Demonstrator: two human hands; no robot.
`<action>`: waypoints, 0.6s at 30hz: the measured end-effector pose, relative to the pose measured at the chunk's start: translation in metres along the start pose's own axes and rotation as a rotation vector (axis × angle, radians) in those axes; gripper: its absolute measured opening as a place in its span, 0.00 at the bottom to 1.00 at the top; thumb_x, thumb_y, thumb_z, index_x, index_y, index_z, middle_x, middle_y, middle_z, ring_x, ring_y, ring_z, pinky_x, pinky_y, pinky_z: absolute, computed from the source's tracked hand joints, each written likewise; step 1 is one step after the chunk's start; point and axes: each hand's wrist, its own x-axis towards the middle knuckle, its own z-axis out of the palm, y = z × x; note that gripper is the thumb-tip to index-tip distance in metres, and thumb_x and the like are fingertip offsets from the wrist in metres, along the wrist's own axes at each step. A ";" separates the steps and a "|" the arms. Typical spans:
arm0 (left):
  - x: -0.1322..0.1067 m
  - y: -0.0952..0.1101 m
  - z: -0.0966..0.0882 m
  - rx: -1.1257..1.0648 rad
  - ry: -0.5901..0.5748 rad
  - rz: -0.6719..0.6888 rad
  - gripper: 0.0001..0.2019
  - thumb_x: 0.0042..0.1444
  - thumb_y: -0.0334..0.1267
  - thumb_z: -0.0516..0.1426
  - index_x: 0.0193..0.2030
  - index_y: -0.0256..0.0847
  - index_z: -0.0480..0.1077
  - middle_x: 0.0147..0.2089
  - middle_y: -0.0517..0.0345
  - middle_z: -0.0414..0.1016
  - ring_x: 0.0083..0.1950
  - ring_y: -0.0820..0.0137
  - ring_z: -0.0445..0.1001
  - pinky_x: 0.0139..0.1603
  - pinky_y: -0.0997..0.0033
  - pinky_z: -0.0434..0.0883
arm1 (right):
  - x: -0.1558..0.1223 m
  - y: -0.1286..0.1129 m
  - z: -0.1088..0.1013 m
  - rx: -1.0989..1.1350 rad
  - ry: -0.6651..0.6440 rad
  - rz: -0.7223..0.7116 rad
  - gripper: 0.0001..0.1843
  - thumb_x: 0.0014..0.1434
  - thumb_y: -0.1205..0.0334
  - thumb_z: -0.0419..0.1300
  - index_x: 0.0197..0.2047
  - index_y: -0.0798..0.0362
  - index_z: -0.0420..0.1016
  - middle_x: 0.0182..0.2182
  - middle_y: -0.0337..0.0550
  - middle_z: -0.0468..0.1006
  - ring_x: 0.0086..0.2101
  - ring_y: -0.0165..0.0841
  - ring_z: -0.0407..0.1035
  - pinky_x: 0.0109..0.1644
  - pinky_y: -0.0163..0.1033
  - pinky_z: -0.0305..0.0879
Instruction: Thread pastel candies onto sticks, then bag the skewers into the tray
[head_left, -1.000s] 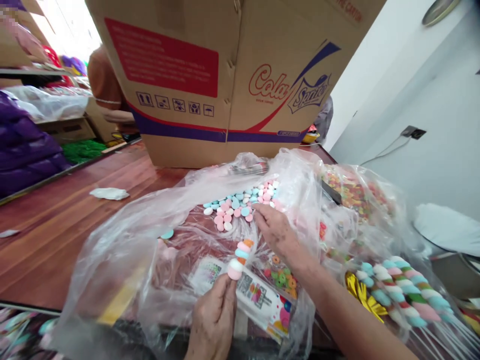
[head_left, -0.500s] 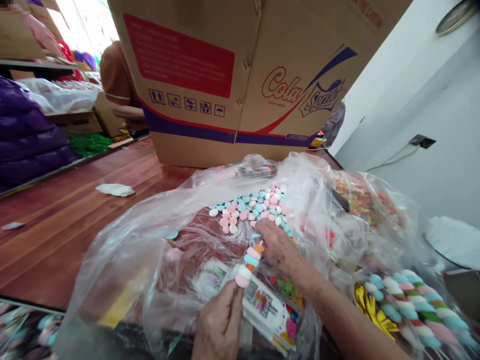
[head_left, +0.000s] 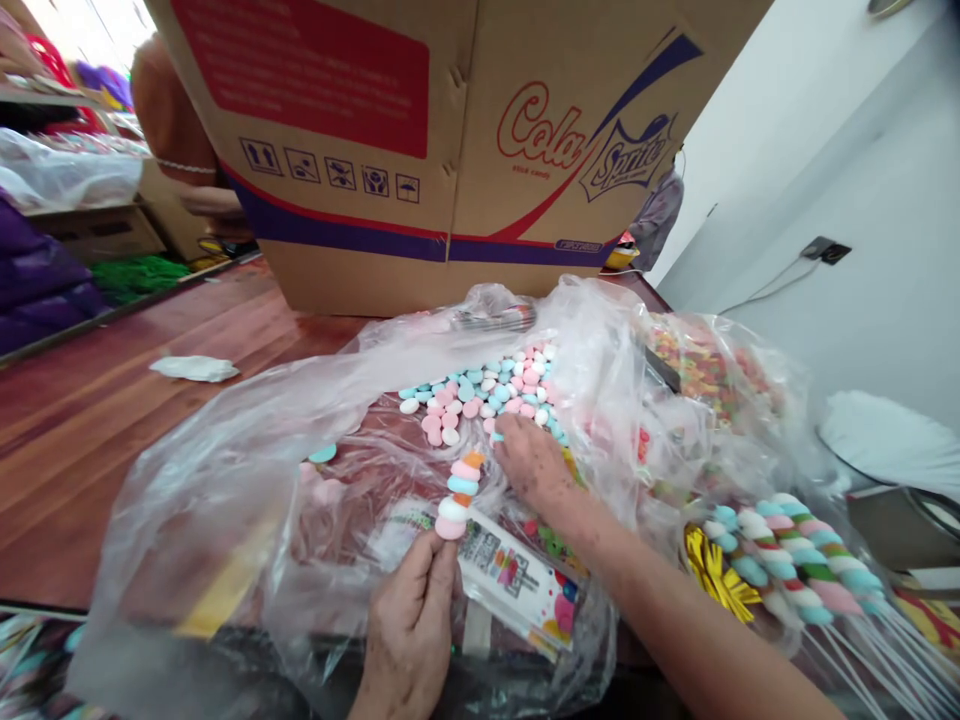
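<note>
1. Fingers (head_left: 431, 555) of your left hand (head_left: 405, 630) pinch the bottom of a candy stick (head_left: 457, 490). The stick stands up, stacked with pink, blue, orange and white sweets.
2. Your right hand (head_left: 532, 465) lies flat, just beside the stick. Its fingers (head_left: 506, 430) are bent down onto loose candies (head_left: 480, 395); you cannot tell if they hold one.
3. Those pink, blue and white candies lie in a heap inside a clear plastic bag (head_left: 247, 470).
4. A printed packet (head_left: 517, 590) lies under the bag, near your left hand.
5. More twisted candy sticks (head_left: 795, 565) lie to your right.
6. A big cardboard box (head_left: 450, 150) stands behind, on the brown wooden surface (head_left: 112, 440).
</note>
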 end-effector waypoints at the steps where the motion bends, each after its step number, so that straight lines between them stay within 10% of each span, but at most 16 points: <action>1: 0.000 -0.001 -0.001 0.001 -0.006 -0.001 0.16 0.64 0.50 0.52 0.36 0.40 0.72 0.22 0.66 0.59 0.23 0.73 0.59 0.23 0.75 0.57 | -0.004 -0.005 0.001 -0.008 -0.013 -0.037 0.09 0.59 0.73 0.54 0.38 0.51 0.70 0.38 0.49 0.77 0.40 0.40 0.68 0.43 0.41 0.63; 18: 0.002 0.006 -0.004 0.037 -0.030 0.012 0.17 0.64 0.51 0.52 0.31 0.41 0.68 0.21 0.68 0.59 0.22 0.74 0.57 0.23 0.75 0.57 | -0.007 -0.002 0.001 0.013 0.016 -0.115 0.10 0.58 0.74 0.53 0.40 0.52 0.71 0.41 0.50 0.76 0.44 0.41 0.68 0.49 0.42 0.65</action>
